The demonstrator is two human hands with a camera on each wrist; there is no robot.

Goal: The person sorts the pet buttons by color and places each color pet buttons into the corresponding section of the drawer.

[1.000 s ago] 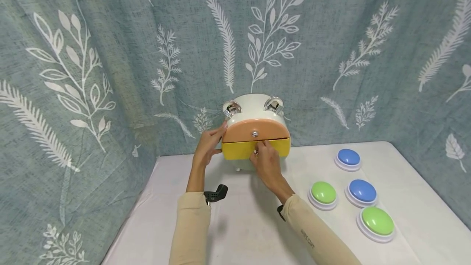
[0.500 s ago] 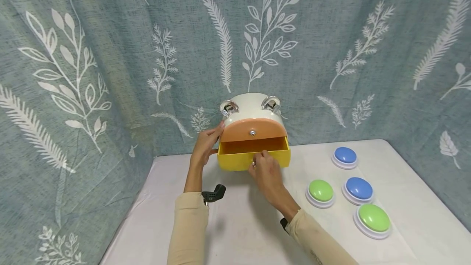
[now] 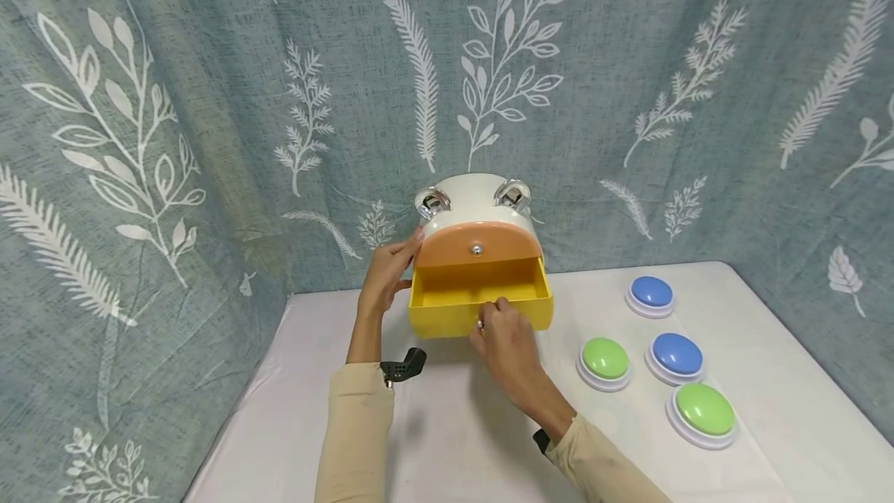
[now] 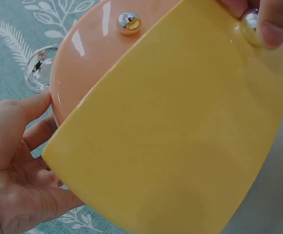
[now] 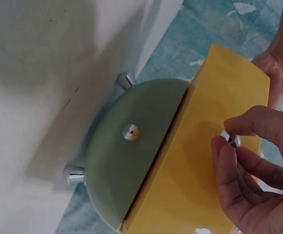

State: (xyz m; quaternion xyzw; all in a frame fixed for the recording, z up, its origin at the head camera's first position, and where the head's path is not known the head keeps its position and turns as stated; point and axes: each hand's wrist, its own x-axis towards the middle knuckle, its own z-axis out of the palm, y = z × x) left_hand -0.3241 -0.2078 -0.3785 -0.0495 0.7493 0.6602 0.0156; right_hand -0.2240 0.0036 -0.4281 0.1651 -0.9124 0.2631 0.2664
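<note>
A small rounded drawer cabinet with a white top (image 3: 475, 191) and silver ear-shaped loops (image 3: 512, 195) stands at the back of the table. Its orange upper drawer (image 3: 454, 248) is closed. Below that, the yellow drawer (image 3: 447, 320) is pulled well out, its inside showing from above. My right hand (image 3: 508, 344) pinches the silver knob (image 4: 249, 22) on the yellow front between thumb and fingers. Against the cabinet's left side rests my left hand (image 3: 384, 272), fingers extended along the edge. The right wrist view shows a closed green lower drawer (image 5: 112, 165) with its own silver knob (image 5: 131, 132).
On the table's right are round push buttons on white bases: a far blue one (image 3: 652, 291), a nearer blue one (image 3: 677, 353), a green one (image 3: 605, 358) and a larger green one (image 3: 705, 409). A patterned curtain (image 3: 391, 138) hangs behind.
The yellow drawer has slid from nearly closed to well out toward me, with my right hand drawing back on its knob. My left hand has stayed at the cabinet's side.
</note>
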